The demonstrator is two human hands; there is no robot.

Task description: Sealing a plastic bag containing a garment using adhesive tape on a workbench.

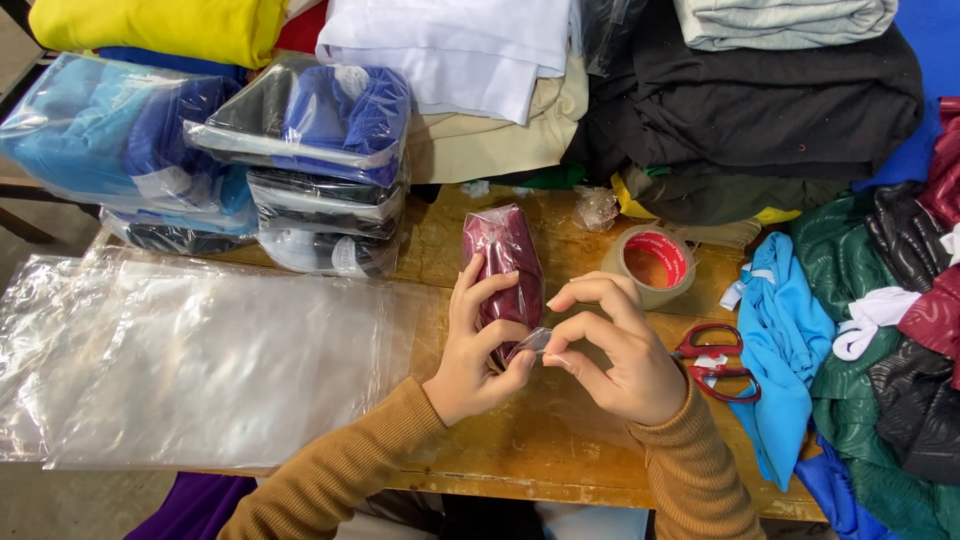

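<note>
**At the wooden table: one maroon bundle, bagged, end being closed**

On the worn wooden worktable (pixel 560 440), between our two hands, we held a rolled maroon cloth bundle in a clear plastic sleeve (pixel 505 262). It stood tilted away from us, its far end towards the fabric piles and its near end at our fingertips.

Item, left hand (pixel 478 352): curled around the lower part of the bundle, fingers across its front and thumb meeting the plastic at the near end. It was closed on the bundle, not spread.

Item, right hand (pixel 605 350): fingers bent and drawn together, thumb and forefinger pinching the loose clear plastic flap (pixel 535 340) at the bundle's near end. Whether tape sat under the fingertips we could not tell.

Handling note, as we judged it: the step went best with the left hand keeping the roll tight so it could not spring open, while the right drew the flap taut and flat against the roll before pressing, so that no slack or air was trapped.

Nearby: a roll of brown packing tape with a red core (pixel 650 264) just beyond the right hand; red-handled scissors (pixel 716 362) beside the right wrist; a flat stack of empty clear plastic bags (pixel 200 360) to the left; stacked bagged blue and black garments (pixel 320 165) behind them.
</note>
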